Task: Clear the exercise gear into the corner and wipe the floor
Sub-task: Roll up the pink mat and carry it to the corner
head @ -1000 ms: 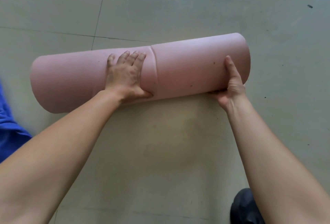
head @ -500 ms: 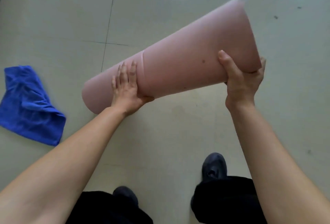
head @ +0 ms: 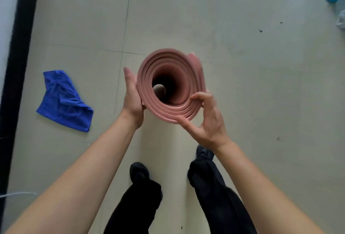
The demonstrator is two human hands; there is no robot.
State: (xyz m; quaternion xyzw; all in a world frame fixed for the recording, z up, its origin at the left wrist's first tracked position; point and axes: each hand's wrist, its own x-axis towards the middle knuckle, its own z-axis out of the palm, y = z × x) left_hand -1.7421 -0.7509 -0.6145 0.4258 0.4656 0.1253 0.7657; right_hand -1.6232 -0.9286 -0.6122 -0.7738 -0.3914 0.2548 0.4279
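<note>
**Operator:** Since the head view is all I have from here, I list largest first. Item 1, floor (head: 242, 65): pale tiles with dark specks, wiping not yet begun. Item 2, rolled mat (head: 188, 84): pink, stood on end and seen straight down its core. It sits between both hands, just ahead of the shoes (head: 139, 173). Whether its lower end touches the floor I cannot tell.

**Spotter:** And the cloth?

**Operator:** Item 3, blue cloth (head: 63, 101): crumpled on the tiles left of the mat, well apart from it, nobody touching it.

**Spotter:** Hands?

**Operator:** Item 4, left hand (head: 131, 95): fingers straight, palm flat against the roll's left side. Item 5, right hand (head: 207, 121): thumb under the near rim, fingers curled over the edge, so it grips the layers there. Item 6, outer flap (head: 196, 62): stands off the coil at the far right.

**Spotter:** So how do I carry it well?

**Operator:** My judgement is that the coils look slack. I would wrap the left fingers round the roll to pin that flap, then squeeze both sides so nothing unwinds. Carry it upright and low, step round the cloth, and stand it in the corner with the free edge turned to the wall.
</note>
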